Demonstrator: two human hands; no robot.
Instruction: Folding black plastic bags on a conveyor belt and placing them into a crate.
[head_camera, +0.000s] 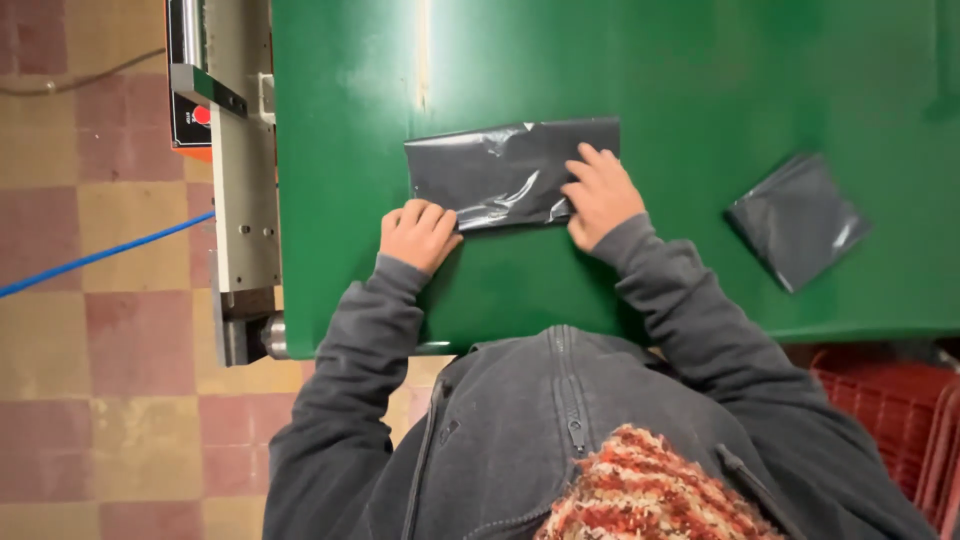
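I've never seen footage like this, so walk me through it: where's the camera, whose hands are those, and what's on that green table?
There is one picture, looking straight down over a person in a grey jacket at a green table. No robot: both hands are bare. The left hand presses the near left corner of a flat dark plastic sheet; the right hand rests on its right part. A second, folded dark sheet lies apart to the right. A grey metal machine stands along the table's left edge, and red crates sit at lower right.
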